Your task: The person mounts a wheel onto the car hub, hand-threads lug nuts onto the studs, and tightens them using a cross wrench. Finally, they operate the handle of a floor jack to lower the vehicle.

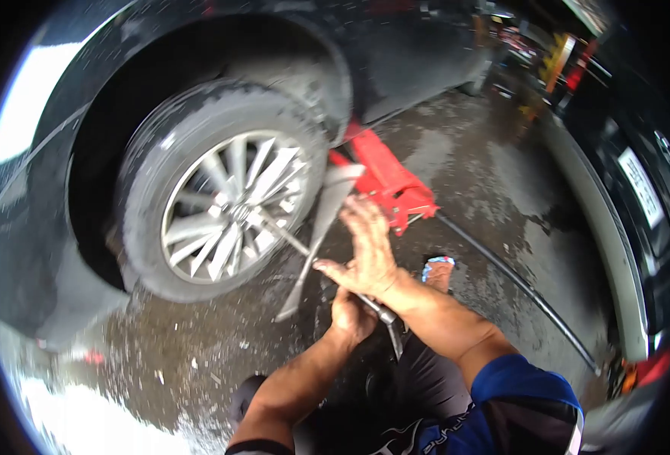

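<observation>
A black car's wheel [225, 201] with silver alloy spokes fills the left. A metal cross wrench [289, 241] is seated on a lug nut near the hub, its shaft running down-right toward me. My left hand [350, 315] is wrapped around the wrench's near end. My right hand [367, 250], fingers spread and blurred, lies flat against the wrench's crossbar just above the left hand.
A red floor jack [388, 182] sits under the car behind the wheel, its black handle [517, 284] stretching down-right. The concrete floor [198, 349] is wet. Another dark vehicle [638, 189] stands at the right. My foot in a sandal [437, 271] rests near the jack.
</observation>
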`<state>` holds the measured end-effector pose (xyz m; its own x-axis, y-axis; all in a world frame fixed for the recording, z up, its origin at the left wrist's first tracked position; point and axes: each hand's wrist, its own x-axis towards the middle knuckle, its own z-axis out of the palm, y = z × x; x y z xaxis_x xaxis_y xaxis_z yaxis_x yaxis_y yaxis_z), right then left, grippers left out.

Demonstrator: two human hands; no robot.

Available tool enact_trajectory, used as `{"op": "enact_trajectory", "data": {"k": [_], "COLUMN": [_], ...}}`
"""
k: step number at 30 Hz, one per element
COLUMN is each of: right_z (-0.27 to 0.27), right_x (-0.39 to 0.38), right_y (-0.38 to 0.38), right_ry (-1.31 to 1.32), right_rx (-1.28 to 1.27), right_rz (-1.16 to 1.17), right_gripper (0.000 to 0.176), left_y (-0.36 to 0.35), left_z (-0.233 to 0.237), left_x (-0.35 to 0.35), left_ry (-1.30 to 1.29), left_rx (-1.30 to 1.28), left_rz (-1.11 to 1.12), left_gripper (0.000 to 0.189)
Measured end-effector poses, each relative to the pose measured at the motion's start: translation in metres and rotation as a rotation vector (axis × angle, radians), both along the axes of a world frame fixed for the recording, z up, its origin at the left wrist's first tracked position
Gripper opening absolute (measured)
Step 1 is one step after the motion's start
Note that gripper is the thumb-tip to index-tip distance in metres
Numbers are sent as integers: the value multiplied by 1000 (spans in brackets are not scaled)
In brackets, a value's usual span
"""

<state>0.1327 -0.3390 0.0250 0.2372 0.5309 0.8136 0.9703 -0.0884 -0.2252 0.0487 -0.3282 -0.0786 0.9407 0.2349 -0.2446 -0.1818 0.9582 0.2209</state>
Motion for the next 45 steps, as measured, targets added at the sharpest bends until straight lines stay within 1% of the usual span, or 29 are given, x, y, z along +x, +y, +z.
{"op": "enact_trajectory", "data": {"k": [1, 2, 4, 10, 13, 14, 16, 17, 18, 19, 20, 21, 23, 24, 26, 28, 29, 30, 32, 33, 34, 35, 36, 38, 40, 42, 43, 44, 45], "right_z": [-3, -6, -11, -20, -28, -20, -27, -47, -63, -61, -79, -88, -79, -70, -27, -14, -12, -14, -27, -57, -112, -207, -229, -231, -226, -205, -191, -147, -145], "right_x": [5, 7, 4, -13, -16, -23, -15, -5, 7, 19, 37, 40, 34, 30, 22, 13, 13, 25, 58, 67, 77, 96, 57, 57, 66, 80, 84, 76, 78], "right_y": [8, 18, 35, 53, 58, 60, 77, 84, 91, 96, 83, 73, 63, 69, 77, 92, 98, 97, 83, 66, 34, -38, -38, -37, -28, -18, -8, 3, 1], "right_ry": [-123, -178, -178, -71, 417, 637, 1444, 1351, 1247, 1478, 1505, 1305, 939, 876, 10, -404, -424, -412, -116, 565, 1261, 1653, 1601, 1713, 1903, 2065, 2117, 1752, 1367], "right_rx": [29, 41, 58, 9, -72, -96, 137, 108, 83, 483, 371, 223, -28, -12, -333, -500, -521, -517, -503, -759, -967, -1249, -524, -540, -567, -586, -599, -854, -950], "right_rz": [23, 27, 11, 33, 95, -62, 432, 249, 72, 4, 46, 89, 82, 107, 111, 387, 495, 483, 121, -175, -487, 118, -184, -84, 140, 369, 259, -103, -93], "right_gripper": [99, 108, 113, 128, 129, 126, 112, 105, 98, 87, 77, 69, 50, 40, 34, 36, 33, 33, 34, 31, 31, 44, 31, 30, 29, 29, 30, 29, 29], "left_y": [6, 13, 15, 33, 38, 40, 44, 43, 49, 56, 62, 62, 65, 60, 46, 18, 8, 9, 17, 18, 18, 22, 36, 40, 46, 53, 54, 56, 59], "left_z": [-3, -15, 13, 15, 9, 1, -14, 22, 12, -6, -17, 21, 15, 10, -1, -11, -21, -21, -18, 0, 2, -3, -5, 25, 5, 18, 15, 5, -6], "left_x": [-3, -1, -3, -10, -5, -5, -4, -8, -10, -13, -14, -17, -15, -17, -16, -14, -10, -11, -13, -13, -9, -10, -4, 9, 13, 12, 16, 18, 17], "left_ry": [-27, -43, 10, -72, 22, 26, 65, 140, 141, 43, -54, 147, 172, 200, 193, 131, 92, 101, 48, 16, 79, 45, -4, 209, 146, 155, 151, 145, 158], "left_rx": [-130, -114, -19, 19, 12, 4, -70, -47, -43, -68, -89, -96, -79, -59, -102, -51, -62, -58, -110, -111, -96, -131, -150, -93, -109, -100, -77, -76, -73], "left_rz": [-74, -146, -113, -80, -34, -24, -35, 25, 29, -30, -91, -13, -13, -27, -96, -189, -144, -157, -152, -132, -102, -87, -78, -10, 11, 6, -11, -11, -16], "left_gripper": [56, 56, 56, 52, 51, 51, 51, 45, 45, 42, 41, 40, 41, 41, 40, 39, 38, 38, 36, 35, 36, 36, 37, 37, 38, 38, 38, 38, 38]}}
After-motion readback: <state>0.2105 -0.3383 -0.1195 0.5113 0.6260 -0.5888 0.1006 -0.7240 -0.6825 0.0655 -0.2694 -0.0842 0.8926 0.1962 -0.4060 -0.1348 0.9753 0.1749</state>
